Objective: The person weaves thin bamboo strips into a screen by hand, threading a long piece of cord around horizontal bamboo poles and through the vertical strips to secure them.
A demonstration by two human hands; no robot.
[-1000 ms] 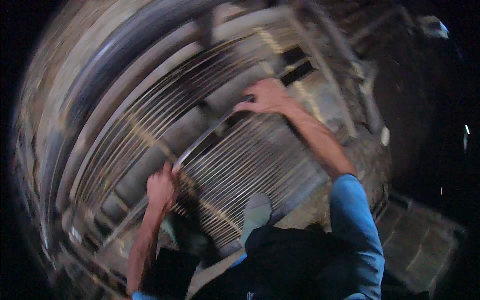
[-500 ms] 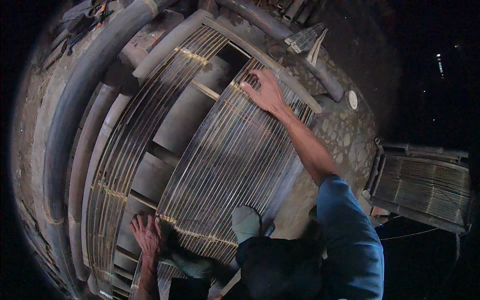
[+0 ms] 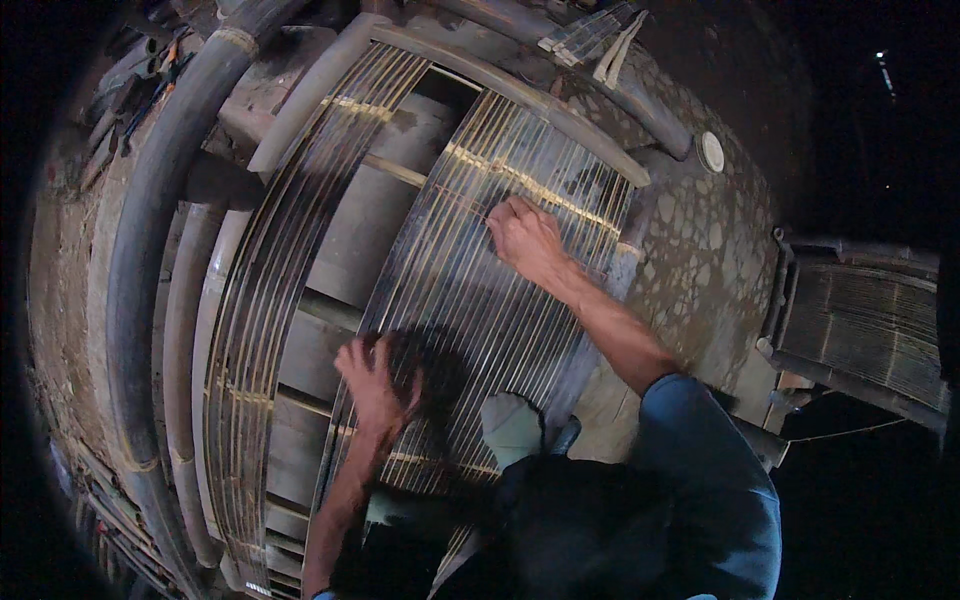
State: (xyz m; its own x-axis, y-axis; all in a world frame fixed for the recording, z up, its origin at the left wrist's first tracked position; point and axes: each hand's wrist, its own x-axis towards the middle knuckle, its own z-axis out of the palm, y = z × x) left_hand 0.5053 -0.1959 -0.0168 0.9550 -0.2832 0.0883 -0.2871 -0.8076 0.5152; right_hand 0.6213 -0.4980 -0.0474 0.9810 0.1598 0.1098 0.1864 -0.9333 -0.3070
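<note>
A rack of long, thin bamboo slats [image 3: 470, 290], bound by pale cross strips, spreads beneath both hands. Over its far half is my right hand [image 3: 525, 238], knuckles up and fingers curled together against the slats. What those fingers hold, if anything, is hidden under them. My left hand [image 3: 378, 380] hovers at the left edge of this panel, its fingers spread and holding nothing. A narrower panel of similar slats [image 3: 265, 290] lies to the left, across a gap. A foot [image 3: 512, 425] rests on the near part of the wide panel.
Thick bamboo poles [image 3: 145, 260] run along the left side. A wooden end bar [image 3: 520, 95] crosses the far end. Further right are a stone-set floor [image 3: 690, 240] and another slatted bamboo piece [image 3: 865, 315]. A pale round disc [image 3: 712, 152] sits beside a pole at the far right.
My right hand has come nearer from the far end of the panel, and its fingers have curled in. My left hand has moved forward and right, over the slats.
</note>
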